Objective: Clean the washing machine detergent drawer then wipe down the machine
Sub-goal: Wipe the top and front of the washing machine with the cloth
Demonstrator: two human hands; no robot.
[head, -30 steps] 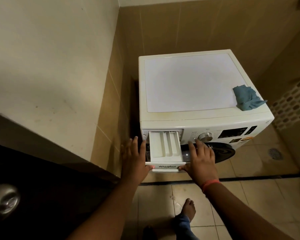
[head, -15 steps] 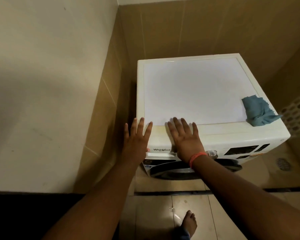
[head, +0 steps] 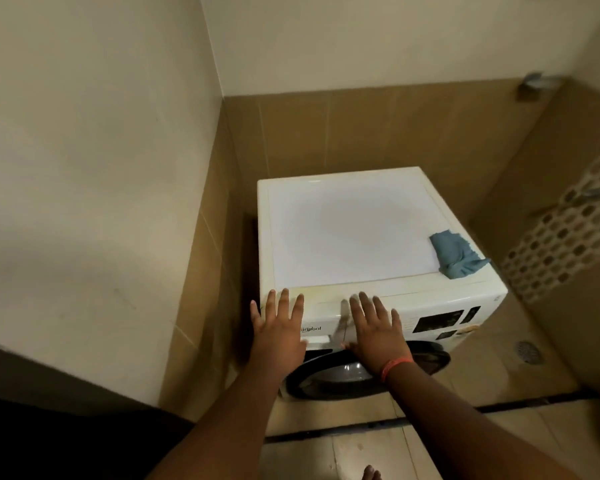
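Both hands lie flat with fingers spread: the left hand (head: 279,329) and right hand (head: 374,327) press the detergent drawer (head: 321,329) flush into the washing machine (head: 347,237) front, upper left corner. The blue cloth (head: 456,252) waits at the top's right edge, ready for wiping.

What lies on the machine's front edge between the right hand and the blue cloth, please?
Nothing: in the head view, the washing machine's front edge is bare from the right hand to the blue cloth.

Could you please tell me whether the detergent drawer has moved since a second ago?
Yes. The detergent drawer has gone in, from sticking out to flush with the washing machine front panel, both hands flat over it.
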